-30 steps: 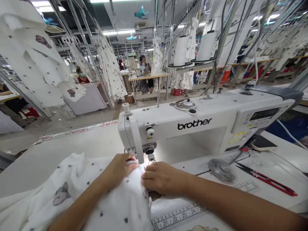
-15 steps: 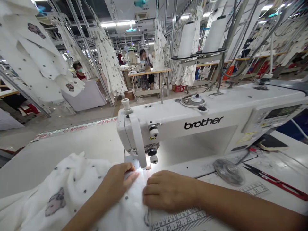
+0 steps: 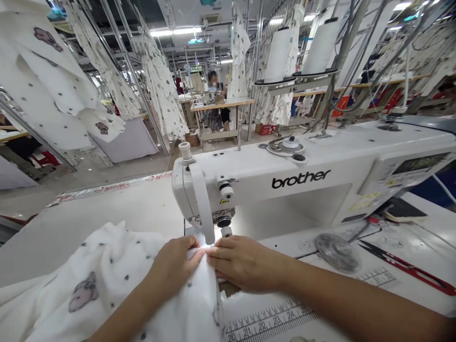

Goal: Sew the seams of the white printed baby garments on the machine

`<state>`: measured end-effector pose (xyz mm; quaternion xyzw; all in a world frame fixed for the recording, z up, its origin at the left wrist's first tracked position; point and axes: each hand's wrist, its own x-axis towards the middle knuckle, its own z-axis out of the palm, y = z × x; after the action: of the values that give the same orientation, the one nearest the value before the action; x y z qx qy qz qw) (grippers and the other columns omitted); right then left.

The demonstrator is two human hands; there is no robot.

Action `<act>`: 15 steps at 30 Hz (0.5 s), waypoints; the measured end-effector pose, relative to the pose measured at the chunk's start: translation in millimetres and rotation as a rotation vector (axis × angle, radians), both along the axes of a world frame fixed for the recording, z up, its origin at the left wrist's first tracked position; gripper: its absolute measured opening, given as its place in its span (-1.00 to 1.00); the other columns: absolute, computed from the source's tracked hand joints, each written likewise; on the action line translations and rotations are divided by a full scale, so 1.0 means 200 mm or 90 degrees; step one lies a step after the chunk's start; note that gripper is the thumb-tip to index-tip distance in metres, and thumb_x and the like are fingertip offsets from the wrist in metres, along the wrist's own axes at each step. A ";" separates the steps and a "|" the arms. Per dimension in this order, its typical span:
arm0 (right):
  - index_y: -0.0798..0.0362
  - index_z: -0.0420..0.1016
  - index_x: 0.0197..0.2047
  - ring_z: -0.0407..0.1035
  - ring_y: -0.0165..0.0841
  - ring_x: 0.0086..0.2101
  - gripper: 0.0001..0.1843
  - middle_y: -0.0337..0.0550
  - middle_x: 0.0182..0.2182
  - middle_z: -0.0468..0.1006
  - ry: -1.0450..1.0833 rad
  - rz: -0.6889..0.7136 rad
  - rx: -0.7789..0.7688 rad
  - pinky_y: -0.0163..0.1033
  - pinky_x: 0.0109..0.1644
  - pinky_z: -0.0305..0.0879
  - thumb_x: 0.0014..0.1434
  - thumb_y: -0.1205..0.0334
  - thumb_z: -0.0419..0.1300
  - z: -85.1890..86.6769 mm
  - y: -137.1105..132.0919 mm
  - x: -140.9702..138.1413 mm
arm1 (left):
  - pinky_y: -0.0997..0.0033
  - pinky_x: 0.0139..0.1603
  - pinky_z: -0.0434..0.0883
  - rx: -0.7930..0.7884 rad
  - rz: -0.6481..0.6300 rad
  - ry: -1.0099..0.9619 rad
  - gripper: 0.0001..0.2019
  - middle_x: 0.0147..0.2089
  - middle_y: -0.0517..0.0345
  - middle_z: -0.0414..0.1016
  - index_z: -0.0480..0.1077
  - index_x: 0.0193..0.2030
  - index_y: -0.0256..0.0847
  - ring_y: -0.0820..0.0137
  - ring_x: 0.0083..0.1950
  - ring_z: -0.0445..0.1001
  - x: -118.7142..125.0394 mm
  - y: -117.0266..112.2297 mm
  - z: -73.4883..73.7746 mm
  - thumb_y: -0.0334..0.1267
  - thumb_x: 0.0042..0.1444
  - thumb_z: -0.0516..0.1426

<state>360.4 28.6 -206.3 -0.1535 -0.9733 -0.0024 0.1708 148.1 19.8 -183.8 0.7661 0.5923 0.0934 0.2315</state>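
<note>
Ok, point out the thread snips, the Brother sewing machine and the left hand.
Thread snips [image 3: 409,270], head view, red handle.
Brother sewing machine [image 3: 249,183], head view, white arm.
Left hand [image 3: 174,263], head view, its back.

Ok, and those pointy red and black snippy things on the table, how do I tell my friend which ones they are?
First find the big white Brother sewing machine. Look down at the white table in front of its right end, past the round grey disc. There lie the thread snips, slanting towards the corner, and you can tell them by their long red handle and black pointed blades.
</note>
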 end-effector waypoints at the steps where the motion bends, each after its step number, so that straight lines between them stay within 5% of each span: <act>1: 0.19 0.42 -0.09 0.31 -0.27 -0.12 -0.72 -0.05 -0.10 0.52 0.002 -0.010 -0.011 -0.17 0.02 0.30 0.40 0.12 0.05 0.00 0.00 0.00 | 0.35 -0.27 0.26 0.012 0.000 0.003 -0.80 -0.40 0.22 0.44 0.31 -0.38 -0.14 0.32 -0.33 0.41 0.00 0.00 -0.01 -0.17 0.23 0.00; 7: 0.14 0.39 -0.08 0.32 -0.27 -0.07 -0.78 -0.06 -0.12 0.54 0.000 -0.039 -0.053 -0.14 0.04 0.25 0.42 0.18 0.02 0.00 -0.02 -0.01 | 0.20 -0.10 0.32 0.150 -0.032 -0.008 -0.89 -0.21 0.11 0.44 0.35 -0.28 -0.14 0.22 -0.13 0.40 -0.05 0.00 -0.06 -0.20 0.21 0.05; 15: 0.13 0.37 -0.16 0.32 -0.27 -0.12 -0.78 -0.11 -0.15 0.53 -0.025 -0.042 -0.038 -0.16 -0.01 0.20 0.41 0.15 0.04 0.02 -0.02 0.00 | 0.06 0.00 0.31 0.189 -0.015 0.017 -0.88 -0.12 0.10 0.39 0.36 -0.32 -0.13 0.20 -0.05 0.39 -0.08 0.00 -0.13 -0.24 0.20 0.03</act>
<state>360.1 24.7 -201.7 -0.1907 -0.9704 0.0177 0.1472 133.0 18.9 -210.6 0.8001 0.5659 0.1669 0.1087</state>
